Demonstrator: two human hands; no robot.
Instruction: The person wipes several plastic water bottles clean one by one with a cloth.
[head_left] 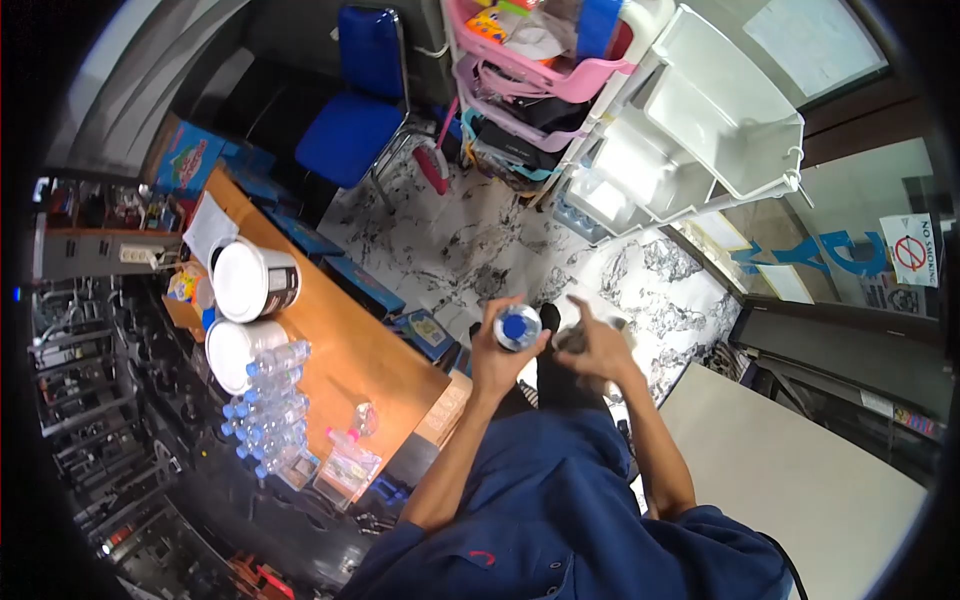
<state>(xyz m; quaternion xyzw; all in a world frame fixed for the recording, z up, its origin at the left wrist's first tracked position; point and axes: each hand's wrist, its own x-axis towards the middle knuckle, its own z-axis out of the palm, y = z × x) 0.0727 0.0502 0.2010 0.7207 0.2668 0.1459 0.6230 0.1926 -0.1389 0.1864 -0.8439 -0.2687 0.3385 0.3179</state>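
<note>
A clear plastic bottle with a blue cap (515, 328) is in my left hand (490, 355), its cap end facing up toward me. My fingers wrap round the bottle's side. Just to the right, my right hand (603, 352) is curved with the index finger raised and the thumb apart from it. A blurred greyish thing (573, 338) shows between that thumb and finger; I cannot tell what it is. Both hands are in front of my body, above the floor.
On the wooden table (350, 345) at left stand white buckets (255, 282) and several clear bottles (270, 410). A blue chair (345, 135), pink baskets (540, 75) and white bins (720, 120) are at the far side. A pale tabletop (790, 460) lies at right.
</note>
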